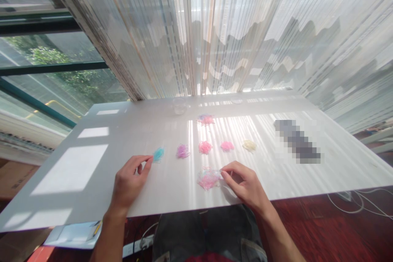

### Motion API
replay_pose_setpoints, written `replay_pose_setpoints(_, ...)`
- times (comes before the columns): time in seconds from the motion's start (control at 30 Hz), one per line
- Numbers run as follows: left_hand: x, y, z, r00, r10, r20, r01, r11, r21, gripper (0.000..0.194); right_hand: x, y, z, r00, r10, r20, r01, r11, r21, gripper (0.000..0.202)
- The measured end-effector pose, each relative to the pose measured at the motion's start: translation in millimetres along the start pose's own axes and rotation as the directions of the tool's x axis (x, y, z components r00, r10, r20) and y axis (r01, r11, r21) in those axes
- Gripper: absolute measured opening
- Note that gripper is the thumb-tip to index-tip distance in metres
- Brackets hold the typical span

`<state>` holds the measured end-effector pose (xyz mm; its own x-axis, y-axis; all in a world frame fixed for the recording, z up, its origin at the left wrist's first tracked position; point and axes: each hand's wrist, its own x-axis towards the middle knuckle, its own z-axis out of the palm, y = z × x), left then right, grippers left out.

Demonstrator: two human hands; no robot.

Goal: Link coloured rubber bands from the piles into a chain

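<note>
My left hand [132,178] is at the left edge of a small teal pile [159,154], thumb and forefinger pinched; whatever is between them is too small to make out. My right hand [244,182] pinches at the right edge of a mixed pink and pale pile [208,179] near the table's front; what it grips is unclear. A row of small loop-like pieces runs right from the teal pile: purple [183,151], coral pink [205,147], bright pink [227,146] and pale yellow [249,145]. Behind them lies another mixed pile [206,120].
The white table [147,196] has a clear round container [179,106] near its back edge. A blurred dark object [297,141] lies at the right. Pale curtains [196,28] hang behind, with a window [61,57] at the left.
</note>
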<state>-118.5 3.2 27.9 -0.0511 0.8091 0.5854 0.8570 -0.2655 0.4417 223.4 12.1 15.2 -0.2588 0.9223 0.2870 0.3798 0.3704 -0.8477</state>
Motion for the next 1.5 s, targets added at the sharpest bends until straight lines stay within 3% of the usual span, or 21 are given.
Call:
replay_pose_setpoints(0.07, -4, 24, 7.4, 0.998, 0.065, 0.009, -0.063, 0.994, -0.094, 0.013, 0, 0, 0, 1.0, -0.008, 0.003, 0.008, 1.0, 0.003, 0.016)
replay_pose_setpoints(0.2, -12, 76, 36.5, 0.966, 0.207, 0.153, -0.142, 0.924, -0.355, 0.009, 0, 0, 0, 1.0, -0.023, 0.008, 0.023, 1.0, 0.003, 0.014)
replay_pose_setpoints(0.33, -17, 104, 66.7, 0.937, 0.283, 0.206, -0.169, 0.881, -0.442, 0.013, -1, 0, 0, 1.0, -0.029, 0.009, 0.029, 1.0, 0.0, 0.013)
replay_pose_setpoints(0.5, -20, 104, 81.4, 0.945, 0.271, 0.184, -0.164, 0.877, -0.451, 0.011, -1, 1, 0, 0.998, -0.054, 0.029, 0.054, 0.999, 0.0, 0.013)
replay_pose_setpoints(0.9, -22, 102, 82.4, 0.94, 0.286, 0.183, -0.157, 0.844, -0.512, 0.012, -2, 4, 0, 0.995, -0.07, 0.076, 0.069, 0.997, 0.02, 0.013)
replay_pose_setpoints(1.5, -22, 102, 81.7, 0.941, 0.268, 0.207, -0.13, 0.851, -0.508, 0.008, -2, 3, 0, 0.995, -0.086, 0.051, 0.085, 0.996, 0.023, 0.013)
